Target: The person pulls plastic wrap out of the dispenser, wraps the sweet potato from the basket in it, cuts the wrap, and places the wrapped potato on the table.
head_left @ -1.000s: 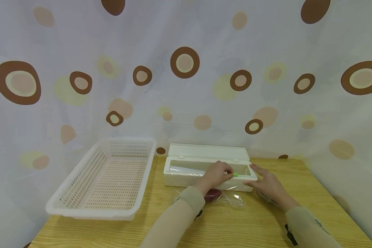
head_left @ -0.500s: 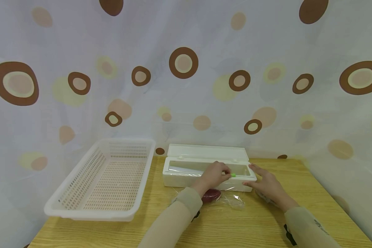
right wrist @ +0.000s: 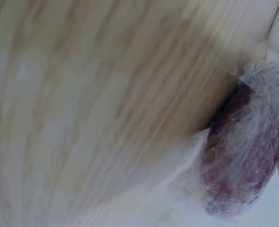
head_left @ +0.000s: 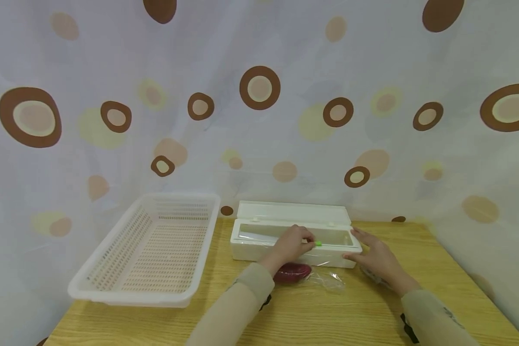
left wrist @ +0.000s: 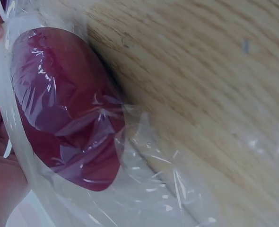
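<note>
A long white cling film box lies near the back of the table, its lid raised. My left hand pinches the small green slide cutter on the box's front edge. At the box's right end, my right hand holds on with thumb in front and fingers at the corner. Cling film drapes from the front edge over a smooth, dark red, oval thing on the table. Under my right hand lies another dark red piece, wrapped in crumpled film.
A white perforated plastic basket stands on the left of the wooden table. Behind the table hangs a pale curtain with brown and beige spots.
My left hand has slid the green cutter leftward along the box edge. The right hand keeps its hold on the box's end. The dark red thing under the film stays in place.
</note>
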`<state>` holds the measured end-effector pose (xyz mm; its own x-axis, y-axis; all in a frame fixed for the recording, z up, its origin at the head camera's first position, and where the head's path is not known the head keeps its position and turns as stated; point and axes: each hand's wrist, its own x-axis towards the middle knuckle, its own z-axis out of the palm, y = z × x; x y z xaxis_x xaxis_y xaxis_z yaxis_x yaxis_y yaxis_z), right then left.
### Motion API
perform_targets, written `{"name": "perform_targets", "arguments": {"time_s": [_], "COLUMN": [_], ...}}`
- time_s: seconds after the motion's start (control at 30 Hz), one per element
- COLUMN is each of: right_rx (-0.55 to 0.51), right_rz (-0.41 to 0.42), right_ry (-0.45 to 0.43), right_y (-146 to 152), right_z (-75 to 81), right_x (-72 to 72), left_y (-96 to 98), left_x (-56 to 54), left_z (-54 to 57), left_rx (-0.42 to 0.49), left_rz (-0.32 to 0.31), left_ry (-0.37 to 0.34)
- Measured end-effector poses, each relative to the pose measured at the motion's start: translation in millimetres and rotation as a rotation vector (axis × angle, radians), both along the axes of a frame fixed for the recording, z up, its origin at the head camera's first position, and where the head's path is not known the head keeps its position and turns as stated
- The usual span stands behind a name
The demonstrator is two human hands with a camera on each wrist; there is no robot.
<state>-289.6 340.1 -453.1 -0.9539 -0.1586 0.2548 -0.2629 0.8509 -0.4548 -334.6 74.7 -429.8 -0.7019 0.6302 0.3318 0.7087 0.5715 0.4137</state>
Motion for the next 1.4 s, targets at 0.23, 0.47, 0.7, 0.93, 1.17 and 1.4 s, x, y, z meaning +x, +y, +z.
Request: {"name": "perform_targets", "arguments": {"time_s": [0.23,0.47,0.7,0.93,1.17,1.4], "right_rx": [0.006,-0.009,-0.008,-0.012,-0.002,0.010], "right_rz": [0.008,0.010,0.017,0.029,0.036,0.032], "right_ry": [-0.014,-0.015,-0.009,-0.021,-0.014,-0.022], "right_y": [3,4,4,2,0,-1], "right_z": [0.0,0.5,0.8,-0.5,1.8,3.4], "right_x": [-0.2,0.8,0.9,-0.5,-0.1,1.0], "left_y": [-11.2,-27.3,-36.0,-39.4,-40.2,-35.0], "left_x": [0.7,2.2,4.1,6.7,5.0,5.6], "left_z": [-0.3,-1.0,0.5,-1.1,-2.0,1.6], "left_rx": [-0.002,-0.001,0.006,0.044,0.100,0.118], "left_rz": [0.029,0.064,0.078,0.100,0.118,0.036], "left_ry": [-0.017,-0.023,-0.016,-0.023,-0.012,0.048]}}
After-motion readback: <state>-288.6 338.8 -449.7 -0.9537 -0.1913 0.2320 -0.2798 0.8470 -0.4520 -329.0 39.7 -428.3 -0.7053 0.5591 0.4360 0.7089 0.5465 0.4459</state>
